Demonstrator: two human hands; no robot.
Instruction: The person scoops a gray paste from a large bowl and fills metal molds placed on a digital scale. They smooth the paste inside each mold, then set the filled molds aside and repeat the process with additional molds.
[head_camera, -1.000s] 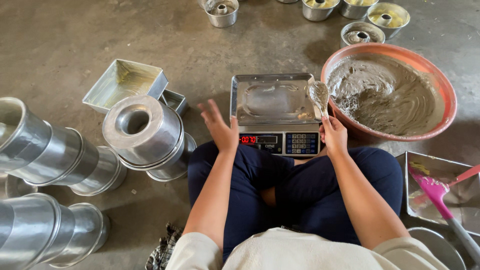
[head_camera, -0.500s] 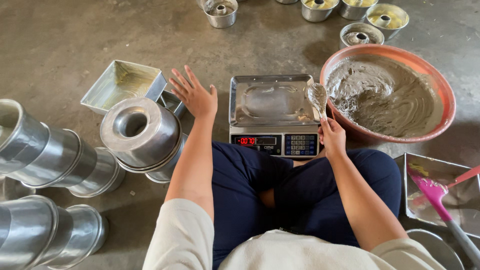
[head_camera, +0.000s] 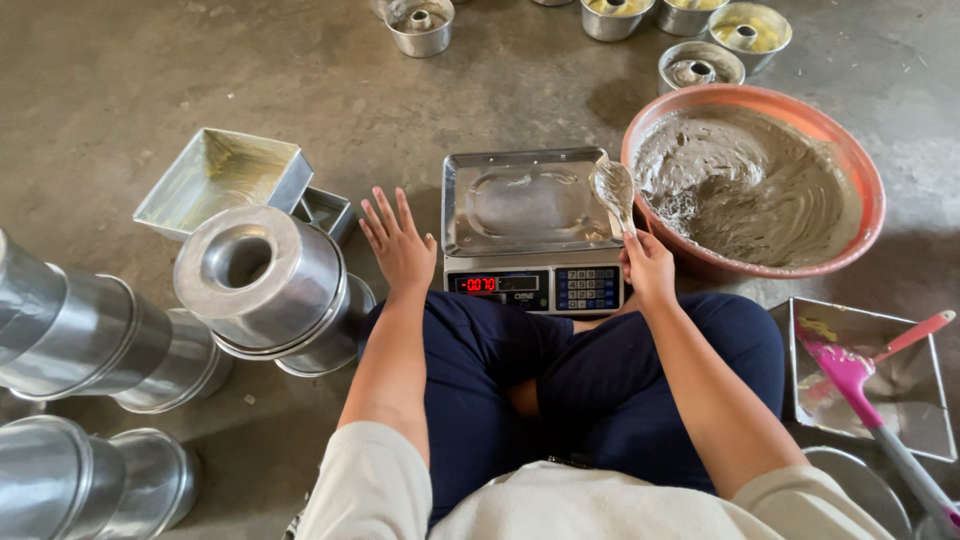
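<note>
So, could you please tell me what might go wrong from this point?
1. The right hand holds a batter-coated spoon over the scale edge; batter could drip onto the tray or keypad and likely skew the reading.
2. The left hand is spread open beside the stacked ring pans; a careless reach may topple them.
3. The batter bowl touches the scale's side and might disturb weighing.

left hand (head_camera: 398, 243) drawn back beside scale (head_camera: 528, 228)
</note>
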